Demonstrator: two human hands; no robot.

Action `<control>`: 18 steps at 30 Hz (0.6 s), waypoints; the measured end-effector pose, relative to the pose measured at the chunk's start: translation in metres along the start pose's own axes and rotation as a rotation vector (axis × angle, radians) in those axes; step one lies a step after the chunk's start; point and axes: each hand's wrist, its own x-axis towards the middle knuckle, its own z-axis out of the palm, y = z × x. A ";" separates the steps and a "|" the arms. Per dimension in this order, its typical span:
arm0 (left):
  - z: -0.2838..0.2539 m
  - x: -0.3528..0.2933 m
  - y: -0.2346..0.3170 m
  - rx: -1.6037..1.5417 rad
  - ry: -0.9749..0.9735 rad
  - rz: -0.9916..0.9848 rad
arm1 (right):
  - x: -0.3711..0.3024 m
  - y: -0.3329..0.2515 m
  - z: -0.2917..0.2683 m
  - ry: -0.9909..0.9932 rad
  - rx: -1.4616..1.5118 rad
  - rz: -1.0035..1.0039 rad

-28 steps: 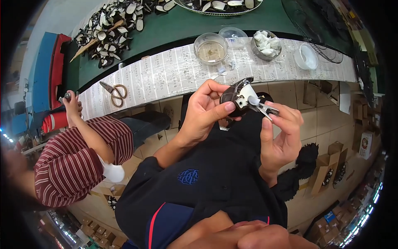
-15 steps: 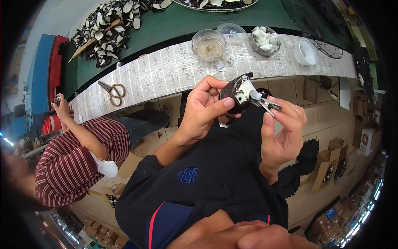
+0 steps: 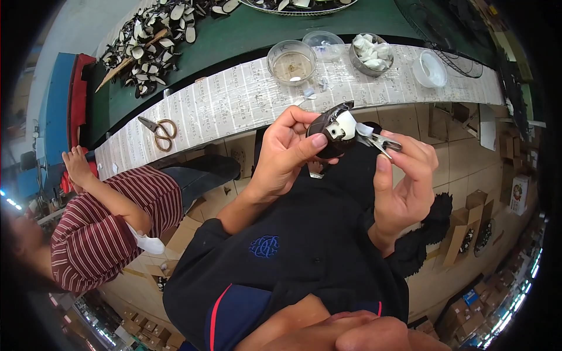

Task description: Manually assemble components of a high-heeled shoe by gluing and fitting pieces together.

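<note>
My left hand (image 3: 284, 153) pinches a glossy dark shoe piece (image 3: 324, 131) with a white patch and a small hole at its front. Between the thumb and fingers of my right hand (image 3: 404, 187) is a metal spring clip (image 3: 381, 142). A small white wad (image 3: 363, 128) sits in the clip's jaws, just right of the shoe piece and apart from it. Both hands are raised in front of my body, over the near side of the paper-covered bench (image 3: 225, 111).
Scissors (image 3: 158, 133) lie on the bench's left part. Along the back stand a clear bowl (image 3: 270, 65) of liquid, a clear dish (image 3: 343, 51), a bowl (image 3: 374, 75) of white wads and a white tub (image 3: 430, 70). Shoe pieces (image 3: 149, 55) are heaped behind. A co-worker (image 3: 111, 228) is at left.
The clip with its white wad has moved slightly right, away from the shoe piece. The shoe piece has turned a little. The co-worker's hand now lies flatter at the bench's left end.
</note>
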 end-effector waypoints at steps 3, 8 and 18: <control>0.000 -0.001 0.000 0.005 -0.004 -0.005 | 0.000 0.000 0.000 -0.046 -0.029 0.003; 0.001 -0.002 0.001 0.016 -0.003 -0.004 | -0.001 0.000 0.000 -0.032 -0.073 -0.004; -0.002 -0.004 0.001 0.020 -0.020 -0.017 | -0.002 0.002 0.000 0.104 -0.097 0.013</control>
